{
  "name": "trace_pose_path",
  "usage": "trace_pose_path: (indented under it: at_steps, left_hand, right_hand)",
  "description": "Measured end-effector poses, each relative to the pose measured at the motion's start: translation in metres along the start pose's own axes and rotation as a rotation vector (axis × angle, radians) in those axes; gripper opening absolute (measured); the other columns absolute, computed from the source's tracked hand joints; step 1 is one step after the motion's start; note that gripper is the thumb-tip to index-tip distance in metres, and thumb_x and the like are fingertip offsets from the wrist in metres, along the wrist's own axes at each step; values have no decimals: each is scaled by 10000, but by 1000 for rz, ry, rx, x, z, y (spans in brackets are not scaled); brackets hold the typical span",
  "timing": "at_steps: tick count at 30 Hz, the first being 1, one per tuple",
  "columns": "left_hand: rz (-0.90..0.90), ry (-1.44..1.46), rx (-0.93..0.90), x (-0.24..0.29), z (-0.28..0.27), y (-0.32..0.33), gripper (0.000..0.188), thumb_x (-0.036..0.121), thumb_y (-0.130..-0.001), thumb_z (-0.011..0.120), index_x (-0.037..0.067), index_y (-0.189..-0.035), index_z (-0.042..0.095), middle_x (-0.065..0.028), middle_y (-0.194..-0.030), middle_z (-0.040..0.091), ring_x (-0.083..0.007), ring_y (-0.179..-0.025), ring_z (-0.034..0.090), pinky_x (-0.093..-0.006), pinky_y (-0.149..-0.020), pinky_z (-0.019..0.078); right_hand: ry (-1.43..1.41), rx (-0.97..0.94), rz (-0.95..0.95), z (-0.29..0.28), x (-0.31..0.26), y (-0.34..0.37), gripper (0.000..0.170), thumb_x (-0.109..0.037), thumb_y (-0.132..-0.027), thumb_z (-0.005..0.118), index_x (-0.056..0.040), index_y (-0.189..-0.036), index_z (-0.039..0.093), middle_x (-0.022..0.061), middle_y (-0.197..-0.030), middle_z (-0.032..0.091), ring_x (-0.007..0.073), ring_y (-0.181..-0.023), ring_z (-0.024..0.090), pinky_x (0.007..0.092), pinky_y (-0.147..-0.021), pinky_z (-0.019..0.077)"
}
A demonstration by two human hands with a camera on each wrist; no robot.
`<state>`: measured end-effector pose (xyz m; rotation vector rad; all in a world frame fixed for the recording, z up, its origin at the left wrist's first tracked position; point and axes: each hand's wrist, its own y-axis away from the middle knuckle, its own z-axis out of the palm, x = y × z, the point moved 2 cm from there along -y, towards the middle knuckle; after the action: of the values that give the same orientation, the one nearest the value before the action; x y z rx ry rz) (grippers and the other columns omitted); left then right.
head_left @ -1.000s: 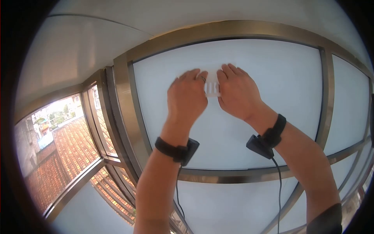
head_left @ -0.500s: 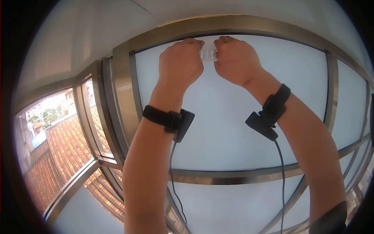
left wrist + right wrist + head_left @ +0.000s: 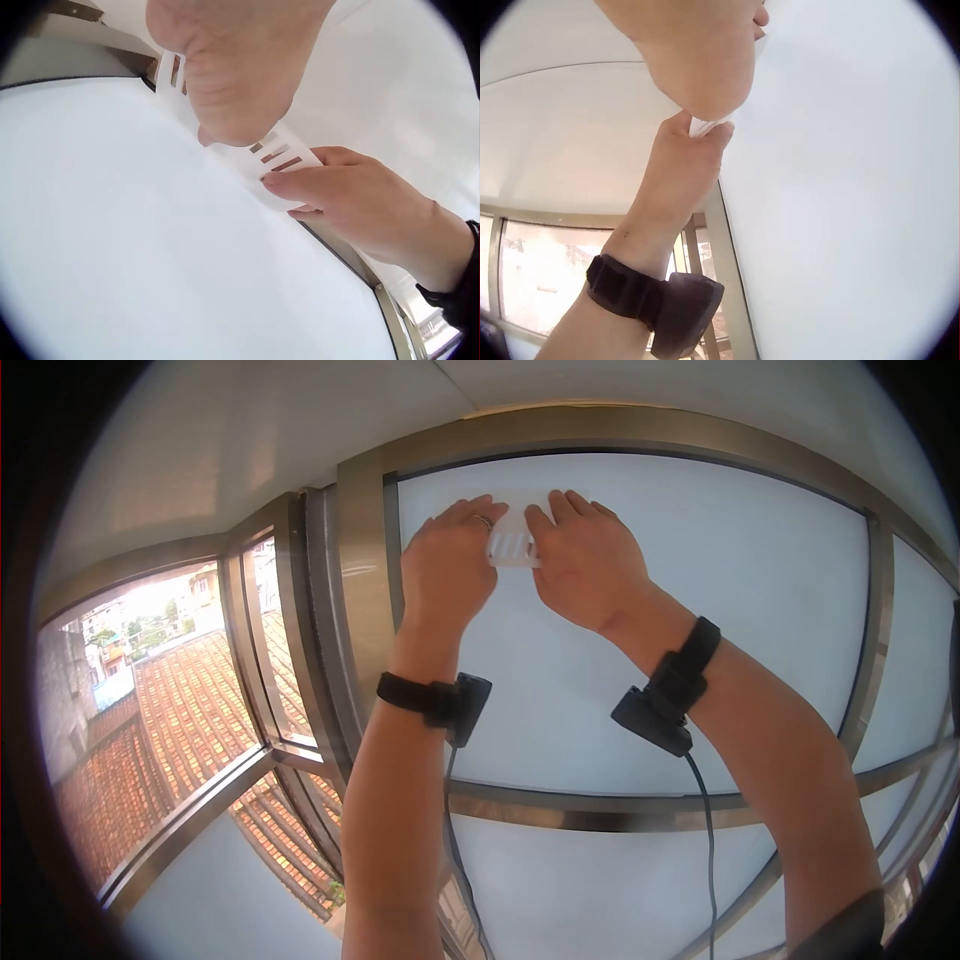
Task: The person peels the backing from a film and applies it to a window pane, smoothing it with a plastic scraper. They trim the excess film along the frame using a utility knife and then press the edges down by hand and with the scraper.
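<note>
A white slotted plastic piece [image 3: 513,550] spans the gap between both hands, close in front of the white panel. My left hand [image 3: 448,565], with a ring on one finger, grips its left end. At the other end my right hand [image 3: 585,565] holds it between thumb and fingers. In the left wrist view the right thumb lies across the face of the slotted piece [image 3: 266,196], beside the slots, with fingers behind. The left palm hides its middle there. Only a sliver of it shows past the right palm in the right wrist view.
The white panel [image 3: 650,690] sits in a brown metal frame [image 3: 640,423] under a pale ceiling [image 3: 250,440]. At the left are windows over tiled roofs [image 3: 190,690]. Both wrists wear black straps with units, and cables [image 3: 711,840] hang from them.
Both hands first rose with the slotted piece toward the panel's top edge. Since then they have come down somewhat and shifted left along the panel, still gripping it.
</note>
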<state>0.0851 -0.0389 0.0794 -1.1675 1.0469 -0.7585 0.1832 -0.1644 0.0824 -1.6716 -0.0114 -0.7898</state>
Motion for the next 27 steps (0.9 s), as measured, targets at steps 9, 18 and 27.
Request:
trace_pose_path:
  at_steps: [9, 18, 27]
  left_hand:
    - [-111, 63, -183, -40, -20, -25, 509, -98, -766, 552, 149, -1189, 693, -126, -1124, 704, -359, -992, 668, -397, -839, 548]
    - [-55, -78, -193, -58, -22, -36, 477, -42, -773, 577, 177, -1171, 721, -166, -991, 721, -354, -890, 695, -409, -805, 567]
    - [-78, -150, -225, -49, -28, -46, 464, -24, -795, 555, 182, -1174, 727, -168, -1008, 714, -358, -899, 691, -425, -808, 564]
  right_hand:
    - [-80, -153, 131, 13, -13, -43, 181, -121, -820, 554, -25, -896, 686, 176, -902, 681, 324, -891, 656, 416, -815, 514]
    - [-68, -219, 201, 14, -19, -64, 208, -136, -813, 564, -67, -883, 747, 149, -878, 736, 306, -836, 720, 406, -770, 571]
    - [-108, -289, 288, 6, -12, -73, 225, -123, -803, 564, -79, -898, 764, 132, -859, 739, 303, -850, 720, 409, -779, 575]
